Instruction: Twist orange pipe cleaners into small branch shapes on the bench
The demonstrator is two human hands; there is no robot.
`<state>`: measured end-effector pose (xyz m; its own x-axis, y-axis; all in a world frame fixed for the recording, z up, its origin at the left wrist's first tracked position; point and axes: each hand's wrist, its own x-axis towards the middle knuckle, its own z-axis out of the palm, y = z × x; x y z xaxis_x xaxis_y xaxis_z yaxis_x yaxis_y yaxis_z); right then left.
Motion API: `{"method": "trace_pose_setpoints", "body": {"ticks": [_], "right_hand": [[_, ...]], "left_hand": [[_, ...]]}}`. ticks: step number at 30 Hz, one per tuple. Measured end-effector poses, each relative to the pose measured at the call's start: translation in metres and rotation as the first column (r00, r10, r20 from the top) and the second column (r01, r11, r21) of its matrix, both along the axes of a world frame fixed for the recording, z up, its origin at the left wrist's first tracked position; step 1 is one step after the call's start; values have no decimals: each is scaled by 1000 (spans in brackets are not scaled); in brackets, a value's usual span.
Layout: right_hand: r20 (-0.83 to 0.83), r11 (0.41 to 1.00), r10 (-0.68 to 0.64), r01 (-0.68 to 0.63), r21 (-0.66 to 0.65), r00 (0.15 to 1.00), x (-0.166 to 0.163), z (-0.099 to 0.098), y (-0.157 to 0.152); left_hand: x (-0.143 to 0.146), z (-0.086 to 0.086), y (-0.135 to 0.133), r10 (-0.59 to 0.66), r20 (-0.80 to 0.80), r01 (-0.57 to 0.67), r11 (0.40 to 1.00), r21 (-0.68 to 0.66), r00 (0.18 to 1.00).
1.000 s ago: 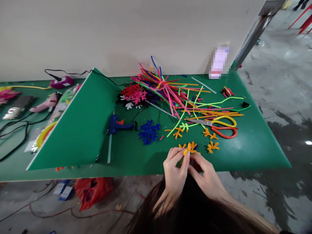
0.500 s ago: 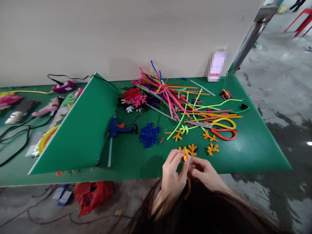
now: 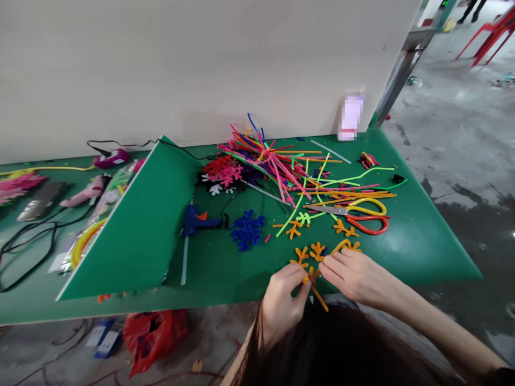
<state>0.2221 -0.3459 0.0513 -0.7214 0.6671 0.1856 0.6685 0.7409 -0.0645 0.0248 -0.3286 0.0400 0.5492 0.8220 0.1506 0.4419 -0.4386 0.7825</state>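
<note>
My left hand (image 3: 284,298) and my right hand (image 3: 351,273) meet at the front edge of the green table (image 3: 422,241). Both pinch one orange pipe cleaner (image 3: 316,287), which is bent and sticks out below the fingers. Just beyond the fingers lie small orange branched shapes (image 3: 309,252) made of the same stuff. Dark hair hides my wrists at the bottom of the view.
Red-and-yellow scissors (image 3: 362,214) lie right of centre beside a heap of coloured pipe cleaners (image 3: 289,166). A blue glue gun (image 3: 195,220), blue shapes (image 3: 246,229) and pink-red shapes (image 3: 223,170) lie further left. A slanted green board (image 3: 132,230) divides the table. A red bag (image 3: 151,332) lies underneath.
My right hand has shifted to the right and spread away from the left. The orange pipe cleaner now hangs lower between both hands. The view has tilted down a little.
</note>
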Motion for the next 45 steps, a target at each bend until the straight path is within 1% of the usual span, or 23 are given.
{"method": "trace_pose_setpoints", "body": {"ticks": [2, 3, 4, 5, 7, 8, 9, 11, 13, 15, 18, 19, 20, 22, 24, 27, 29, 31, 33, 36, 39, 41, 45], "right_hand": [[-152, 987, -94, 72, -143, 984, 0, -2, 2], [-265, 954, -197, 122, -274, 944, -2, -4, 2], [-374, 886, -331, 149, -439, 866, -5, -7, 2], [-445, 774, -483, 131, -619, 754, -8, -9, 2], [-414, 460, -755, -40, -887, 509, -14, -14, 4], [-339, 306, -842, -148, -941, 420, -17, -16, 6], [-270, 192, -893, -237, -952, 360, -20, -18, 8], [-192, 88, -934, -330, -940, 300, -21, -19, 12], [-171, 58, -935, -342, -938, 310, -19, -18, 16], [-188, 83, -898, -266, -960, 399, -14, -14, 19], [-232, 209, -791, -107, -972, 566, -6, -5, 23], [-239, 229, -774, -92, -969, 587, -5, -2, 24], [-248, 224, -782, -113, -968, 572, -6, 0, 25], [-288, 208, -835, -215, -954, 470, -11, 1, 25], [-354, 256, -883, -317, -913, 309, -21, -2, 22], [-424, 358, -897, -358, -862, 123, -40, -11, 16], [-442, 398, -895, -336, -854, 63, -49, -16, 12], [-453, 421, -889, -278, -863, 60, -52, -20, 10], [-479, 458, -868, -156, -875, 135, -49, -22, 9], [-530, 596, -746, 50, -801, 404, -34, -19, 11], [-526, 704, -592, 74, -707, 611, -22, -15, 13], [-515, 684, -598, 56, -728, 614, -20, -15, 12], [-473, 527, -770, 9, -850, 427, -28, -21, 7]], "left_hand": [[-1, -2, 1, 14, 65, -8, 996, -86, 998], [-1, -3, 1, 34, 95, -23, 993, -112, 995], [0, -5, 1, 58, 121, -43, 991, -125, 991], [1, -7, 0, 83, 138, -66, 990, -127, 987], [4, -11, -2, 130, 149, -116, 988, -100, 980], [6, -13, -4, 155, 136, -146, 986, -79, 978], [8, -15, -5, 180, 115, -174, 983, -57, 977], [11, -18, -8, 220, 68, -220, 975, -5, 973], [12, -20, -10, 227, 19, -228, 969, 95, 974], [12, -21, -10, 203, -20, -195, 960, 200, 979], [9, -16, -7, 155, -86, -120, 939, 321, 984], [9, -13, -6, 152, -102, -107, 928, 357, 983], [8, -10, -5, 155, -111, -101, 919, 381, 982], [7, -4, -3, 165, -80, -129, 932, 338, 983], [8, -1, -2, 185, 1, -182, 969, 168, 983], [12, -6, -6, 255, 75, -255, 967, -6, 964], [16, -14, -10, 317, 77, -317, 948, -14, 945], [19, -22, -14, 365, 73, -365, 931, -12, 928], [19, -25, -15, 390, 66, -387, 921, -48, 919], [15, -22, -12, 381, 54, -363, 908, -207, 923], [8, -14, -7, 287, 38, -254, 896, -364, 957], [6, -10, -6, 243, 22, -217, 900, -378, 970], [9, -11, -10, 278, 15, -259, 912, -318, 961]]}}
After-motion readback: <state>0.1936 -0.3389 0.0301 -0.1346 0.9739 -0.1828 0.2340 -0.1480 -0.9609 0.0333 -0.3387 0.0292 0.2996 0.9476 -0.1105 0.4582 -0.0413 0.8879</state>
